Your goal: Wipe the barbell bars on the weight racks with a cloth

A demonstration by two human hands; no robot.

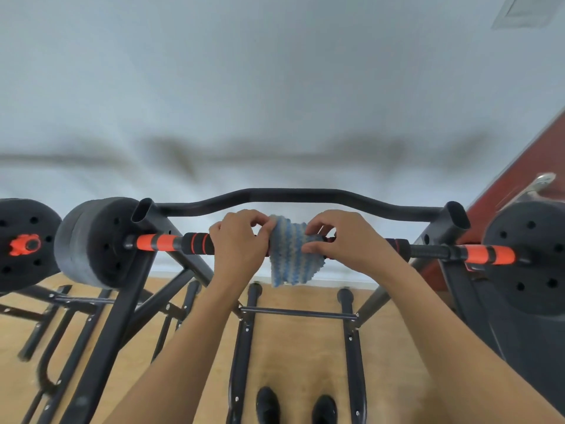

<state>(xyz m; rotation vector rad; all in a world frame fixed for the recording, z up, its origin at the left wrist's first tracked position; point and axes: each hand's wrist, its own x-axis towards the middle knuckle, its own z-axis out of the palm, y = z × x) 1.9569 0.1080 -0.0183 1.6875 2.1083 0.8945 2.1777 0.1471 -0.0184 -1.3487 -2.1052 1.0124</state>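
Resting on a black rack (pixel 116 316), the barbell bar (pixel 171 243) runs across the view — round black weight plates (pixel 94 240) at its left end, orange and black grip sleeves further in. The left hand (pixel 237 244) curls over the bar, fingertips pinching the left edge of a blue and white striped cloth (pixel 292 255) draped over the bar's middle. The right hand (pixel 339 243) pinches the cloth's right edge. Further right, another orange sleeve and a black plate (pixel 532 255) — below, black shoes (pixel 296 407) on a wooden floor (pixel 305 353).
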